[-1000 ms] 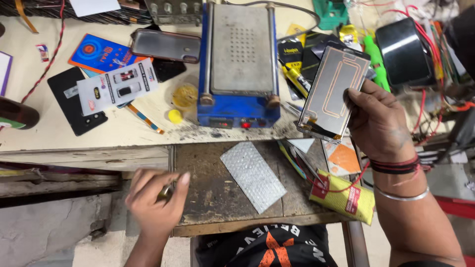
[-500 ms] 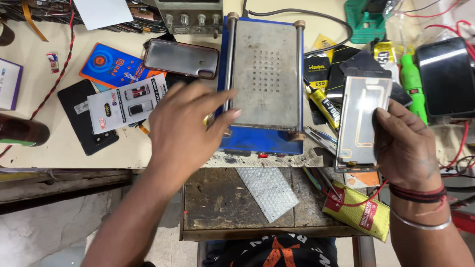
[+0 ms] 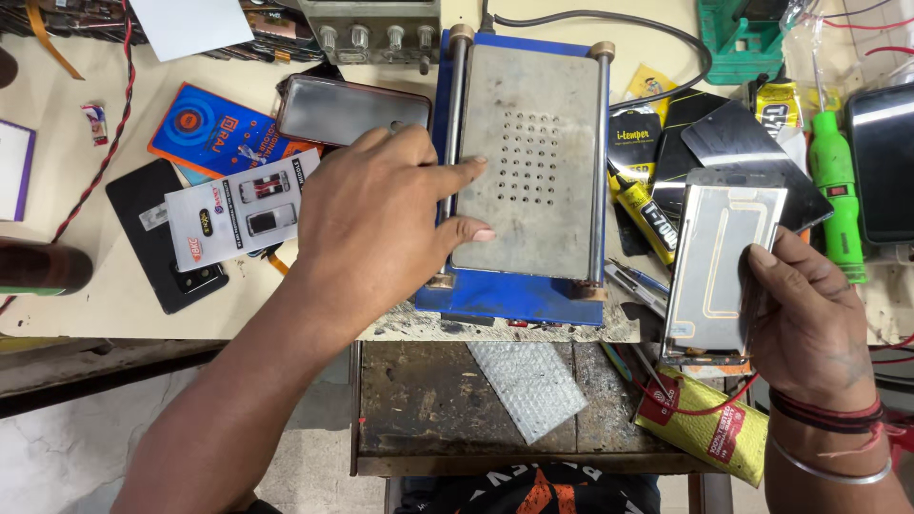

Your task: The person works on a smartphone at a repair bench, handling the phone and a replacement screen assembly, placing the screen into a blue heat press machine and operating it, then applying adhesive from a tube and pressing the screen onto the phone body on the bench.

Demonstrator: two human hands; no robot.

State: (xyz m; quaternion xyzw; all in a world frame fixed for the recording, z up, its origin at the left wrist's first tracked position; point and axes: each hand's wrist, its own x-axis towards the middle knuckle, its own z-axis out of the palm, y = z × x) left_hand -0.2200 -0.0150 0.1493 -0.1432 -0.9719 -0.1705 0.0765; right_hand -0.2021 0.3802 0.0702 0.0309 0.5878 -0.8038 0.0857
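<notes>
My left hand (image 3: 376, 224) reaches over the blue-framed grey perforated metal heating plate (image 3: 524, 167), fingers loose, fingertips on its left edge, gripping nothing. Right of the plate, my right hand (image 3: 809, 324) pinches the silvery rectangular phone display panel (image 3: 719, 252). I judge the panel should be laid flat on the plate.

A cream-coloured bench (image 3: 67, 314) is seen from above, its surface scuffed and stained. A worn dark wooden pull-out board (image 3: 428, 409) projects from its front edge. A dark wooden rail (image 3: 114, 366) runs beneath the edge at left. Grey concrete floor (image 3: 67, 457) is visible below. Lighting is even and diffuse.
</notes>
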